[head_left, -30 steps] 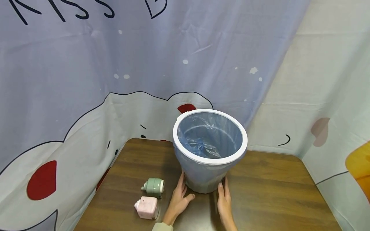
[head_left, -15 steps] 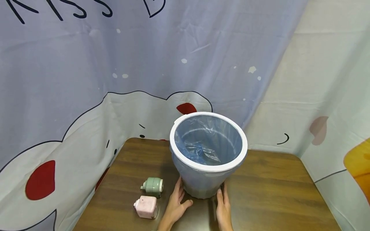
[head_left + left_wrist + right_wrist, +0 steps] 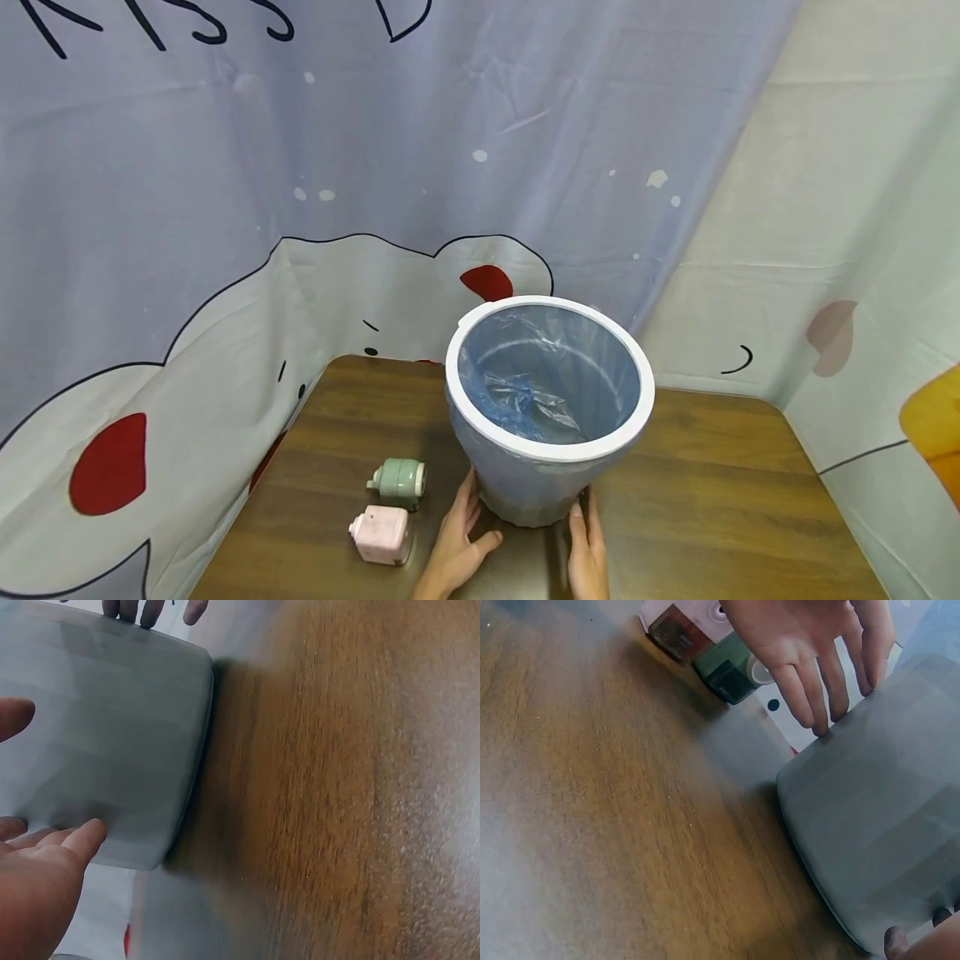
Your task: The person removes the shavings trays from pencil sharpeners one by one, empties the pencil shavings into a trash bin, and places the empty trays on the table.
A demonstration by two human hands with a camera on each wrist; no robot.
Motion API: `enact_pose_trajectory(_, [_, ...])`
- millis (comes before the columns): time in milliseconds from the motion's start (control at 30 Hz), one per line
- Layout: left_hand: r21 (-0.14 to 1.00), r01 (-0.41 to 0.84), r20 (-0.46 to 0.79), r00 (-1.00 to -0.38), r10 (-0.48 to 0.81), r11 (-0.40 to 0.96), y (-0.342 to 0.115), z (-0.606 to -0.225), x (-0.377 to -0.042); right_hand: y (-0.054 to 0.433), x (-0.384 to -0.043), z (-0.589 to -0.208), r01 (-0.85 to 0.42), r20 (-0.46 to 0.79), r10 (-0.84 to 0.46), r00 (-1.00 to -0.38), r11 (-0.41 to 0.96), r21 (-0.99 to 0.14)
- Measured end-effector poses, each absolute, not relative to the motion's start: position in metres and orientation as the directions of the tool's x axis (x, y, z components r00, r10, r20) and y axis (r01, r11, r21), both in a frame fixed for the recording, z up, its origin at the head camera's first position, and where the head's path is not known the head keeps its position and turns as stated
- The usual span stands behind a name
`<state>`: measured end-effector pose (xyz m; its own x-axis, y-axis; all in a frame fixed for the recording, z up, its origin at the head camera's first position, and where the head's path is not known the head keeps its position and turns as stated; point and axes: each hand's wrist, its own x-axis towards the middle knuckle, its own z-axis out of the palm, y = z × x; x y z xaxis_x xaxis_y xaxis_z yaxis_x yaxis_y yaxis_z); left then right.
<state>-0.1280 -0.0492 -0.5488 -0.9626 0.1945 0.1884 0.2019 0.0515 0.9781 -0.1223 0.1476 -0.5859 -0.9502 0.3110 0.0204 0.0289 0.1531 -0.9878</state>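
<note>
A grey trash can (image 3: 525, 492) with a white rim stands on the wooden table, lined with a translucent blue bag (image 3: 517, 400). My left hand (image 3: 456, 550) touches the lower left side of the can, its fingers fairly straight and its thumb apart from the wall. On the opposite side, my right hand (image 3: 588, 558) presses low on the can with extended fingers. The left wrist view has the can's wall (image 3: 112, 742) between both hands' fingertips. From the right wrist, the left hand (image 3: 802, 652) appears across the can; only a bit of the right one shows.
Left of the left hand lie a green bottle-like object (image 3: 400, 481) and a pink one (image 3: 381, 535), side by side. Behind the wooden table (image 3: 705, 492) hangs a printed curtain (image 3: 375, 150). More bare wood extends to the right of the can.
The trash can has shifted toward me across the table, with both hands moving along at its sides. The green and pink objects stay where they were.
</note>
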Motion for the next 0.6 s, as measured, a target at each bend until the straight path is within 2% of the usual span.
enact_pose_trajectory(600, [0.979, 0.191, 0.174, -0.967, 0.186, 0.075, -0.0427, -0.5486, -0.1248, 0.1488, -0.1166, -0.5842, 0.045, 0.013, 0.34, -0.94, 0.16, -0.986])
